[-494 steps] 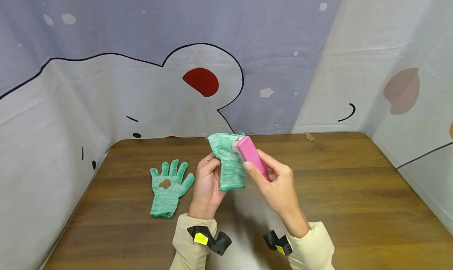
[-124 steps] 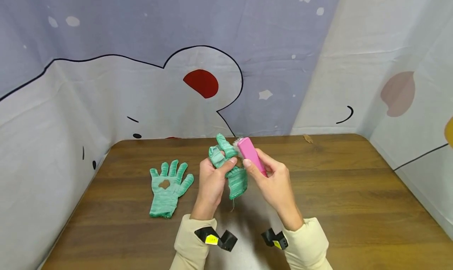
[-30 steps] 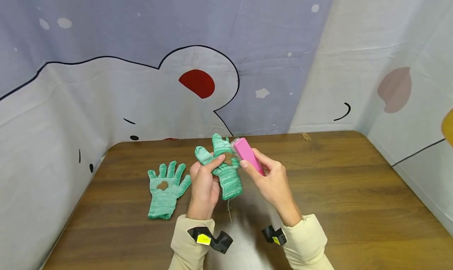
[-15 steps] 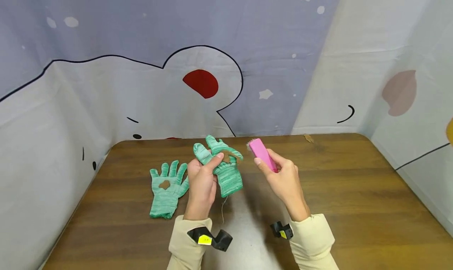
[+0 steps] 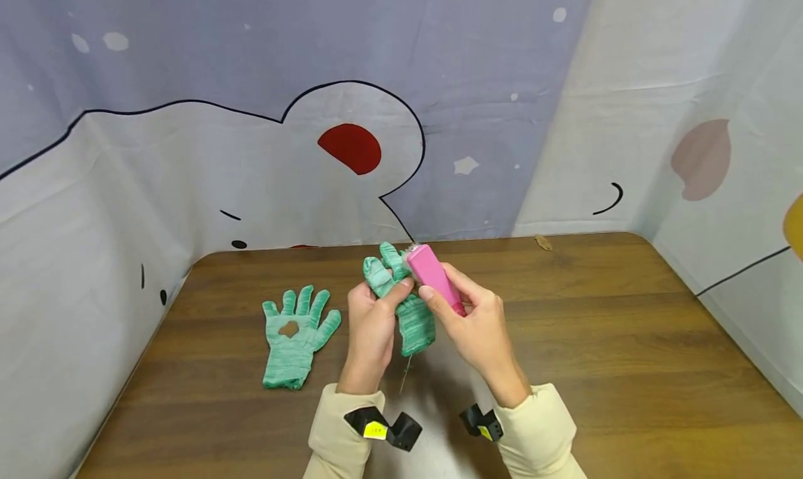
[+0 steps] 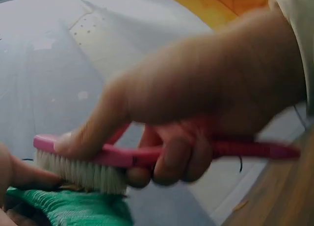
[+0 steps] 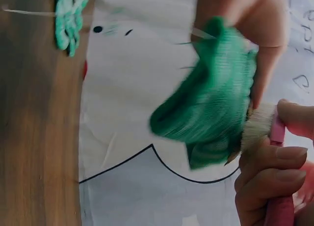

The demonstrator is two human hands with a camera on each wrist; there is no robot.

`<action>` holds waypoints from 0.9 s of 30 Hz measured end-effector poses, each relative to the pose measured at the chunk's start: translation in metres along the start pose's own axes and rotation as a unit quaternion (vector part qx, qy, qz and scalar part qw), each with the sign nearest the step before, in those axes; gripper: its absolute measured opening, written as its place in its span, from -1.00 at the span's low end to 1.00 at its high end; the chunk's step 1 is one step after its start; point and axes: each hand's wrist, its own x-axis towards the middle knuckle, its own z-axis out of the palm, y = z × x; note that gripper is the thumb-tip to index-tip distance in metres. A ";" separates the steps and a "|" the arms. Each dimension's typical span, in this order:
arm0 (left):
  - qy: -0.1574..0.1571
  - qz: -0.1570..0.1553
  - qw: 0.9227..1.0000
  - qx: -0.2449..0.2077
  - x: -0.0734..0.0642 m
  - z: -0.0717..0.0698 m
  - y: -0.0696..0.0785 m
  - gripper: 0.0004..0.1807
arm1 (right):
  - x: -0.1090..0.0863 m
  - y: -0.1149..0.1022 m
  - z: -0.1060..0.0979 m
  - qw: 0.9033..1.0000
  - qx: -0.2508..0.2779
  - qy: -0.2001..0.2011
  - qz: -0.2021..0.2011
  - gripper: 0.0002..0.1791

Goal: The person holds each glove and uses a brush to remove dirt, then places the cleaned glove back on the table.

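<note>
My left hand (image 5: 373, 318) holds a green knitted glove (image 5: 415, 325) up over the table, thumb pressed on its palm side. A loose thread hangs from the cuff. In my right hand (image 5: 473, 318) is a pink brush (image 5: 433, 273), gripped by its handle with the thumb along the back of the head. Its pale bristles (image 6: 83, 174) press against the glove at a brown patch, as the left wrist view shows. The right wrist view shows the bristles meeting the glove (image 7: 211, 98) beside the left thumb. The brush head hides most of the patch in the head view.
A second green glove (image 5: 293, 346) lies flat on the wooden table (image 5: 602, 339) to the left, a brown patch on its palm. A small brown scrap (image 5: 543, 242) sits near the back edge. A printed cloth (image 5: 489, 102) hangs behind the table.
Half a second ago the brush was held away to the right; now it is back against the glove. The held glove has shifted right. Earlier, its patch showed more fully.
</note>
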 end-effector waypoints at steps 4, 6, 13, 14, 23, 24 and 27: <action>0.012 -0.004 0.998 -0.056 -0.001 0.001 0.002 -0.75 | -0.002 0.001 0.001 0.997 -0.073 0.013 -0.035 -0.53; 0.019 -0.006 0.997 -0.077 -0.001 0.001 0.004 -0.75 | -0.001 0.002 0.001 0.995 -0.089 0.015 -0.049 -0.54; 0.041 -0.022 0.993 -0.113 0.001 0.000 0.005 -0.74 | 0.001 0.008 -0.001 0.995 -0.091 0.019 -0.033 -0.51; 0.044 -0.024 0.992 -0.116 0.001 0.000 0.005 -0.74 | 0.002 0.009 -0.001 0.995 -0.091 0.019 -0.029 -0.51; 0.017 -0.006 0.993 -0.113 -0.001 -0.003 0.015 -0.79 | 0.015 0.038 -0.023 0.982 -0.174 0.035 0.068 -0.44; 0.013 -0.007 0.994 -0.104 -0.001 -0.003 0.015 -0.79 | 0.016 0.040 -0.025 0.982 -0.168 0.038 0.080 -0.43; 0.008 -0.022 0.997 -0.071 0.001 -0.003 0.010 -0.83 | 0.019 0.038 -0.029 0.987 -0.124 0.037 0.094 -0.44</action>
